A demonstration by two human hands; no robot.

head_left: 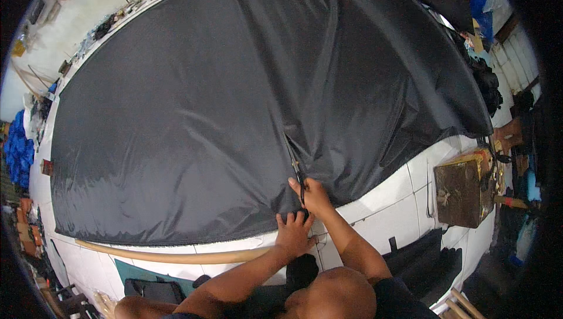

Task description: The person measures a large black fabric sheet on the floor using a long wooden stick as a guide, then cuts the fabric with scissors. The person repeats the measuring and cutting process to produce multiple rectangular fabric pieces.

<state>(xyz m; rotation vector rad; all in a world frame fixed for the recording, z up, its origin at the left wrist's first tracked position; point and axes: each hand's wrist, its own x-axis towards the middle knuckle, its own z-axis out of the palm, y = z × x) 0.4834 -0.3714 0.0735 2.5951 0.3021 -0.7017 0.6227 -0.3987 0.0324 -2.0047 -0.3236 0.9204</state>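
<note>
A large sheet of black fabric covers most of the view, spread over the floor with folds toward its right side. My right hand is closed around the handles of a pair of scissors. Their blades point away from me and lie at a crease or slit in the fabric; I cannot tell how far any cut runs. Just left of and nearer than the scissors, my left hand rests with fingers spread on the fabric's near edge. It holds nothing that I can see.
A long wooden pole lies along the near edge on white floor tiles. At the right stands a worn brown block. Dark cloth pieces lie near right, a blue bundle far left. Clutter lines the sheet's far edge.
</note>
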